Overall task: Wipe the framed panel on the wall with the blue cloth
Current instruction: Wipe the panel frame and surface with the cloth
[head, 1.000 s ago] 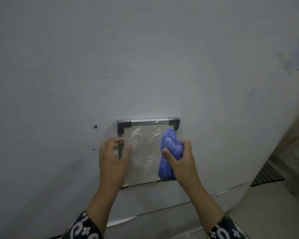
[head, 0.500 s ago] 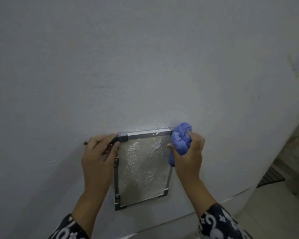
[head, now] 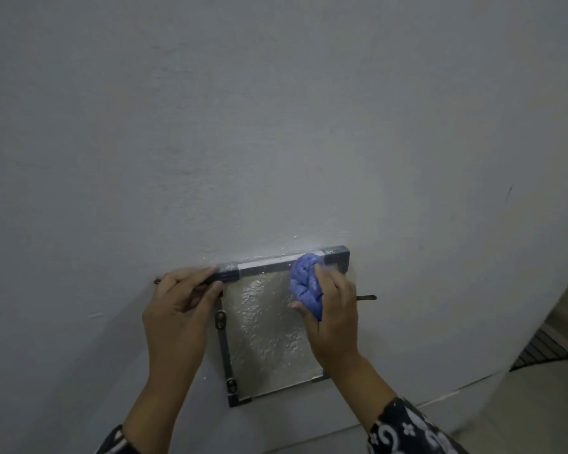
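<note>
A: Low on the pale grey plastered wall, a square panel with a dark metal frame and a mottled silvery face. Agree?

B: Yes. White specks across the face, some also on the wall just above the top rail. Two small metal hinge plates on the left rail, one near mid-height, one near the bottom.

A: Right hand?

B: Fingers curled tight round a bunched-up blue cloth, thumb under the wad. Cloth is pressed against the panel's upper right part, touching the top rail just left of the corner piece.

A: Left hand?

B: At the top left corner of the frame. Fingertips lie along the top rail, thumb at the corner below it, so it pinches that corner. Contact under the fingers is hidden.

A: Anything else?

B: Thin dark metal pin or latch poking out from behind the right hand, beside the right rail. A small dark spot on the wall just left of the left fingertips; can't tell what it is. Black sleeves with white pattern on both wrists. Tiled floor bottom right, with a dark slatted grate near the wall's foot.
</note>
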